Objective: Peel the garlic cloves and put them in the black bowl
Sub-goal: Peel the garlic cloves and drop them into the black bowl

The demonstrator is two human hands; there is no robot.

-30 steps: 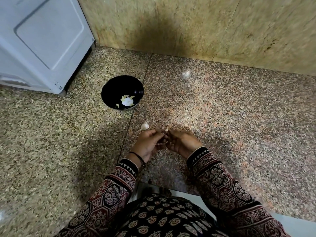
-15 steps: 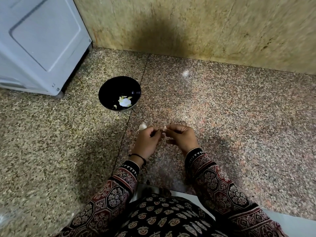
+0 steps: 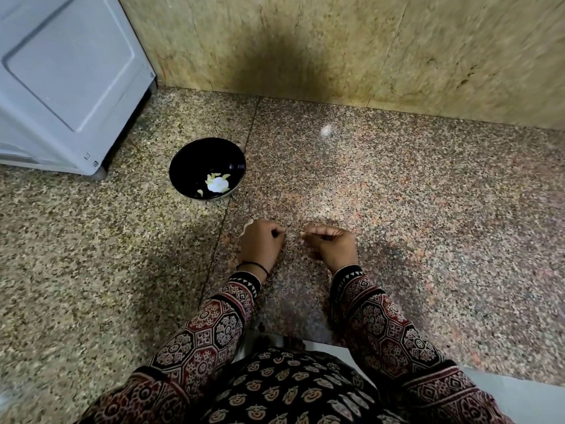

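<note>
The black bowl (image 3: 183, 166) stands on the floor, up and left of my hands, and holds a few pale peeled garlic cloves (image 3: 217, 183). My left hand (image 3: 262, 244) and my right hand (image 3: 333, 246) hover low over the floor, a small gap between them. The right hand's fingertips pinch a small pale garlic clove (image 3: 303, 233). Fingers of the left hand are curled against the thumb, and nothing shows in them. A white unpeeled clove (image 3: 248, 224) lies on the floor, half hidden behind my left hand.
A white appliance (image 3: 67, 81) stands at the far left beside the bowl. A beige stone wall (image 3: 336, 47) runs along the back. A white scrap (image 3: 326, 130) lies on the speckled floor near the wall. My patterned lap fills the bottom edge.
My hands were joined on the clove a second ago. They have since pulled apart, the right one moving to the right with the pale piece.
</note>
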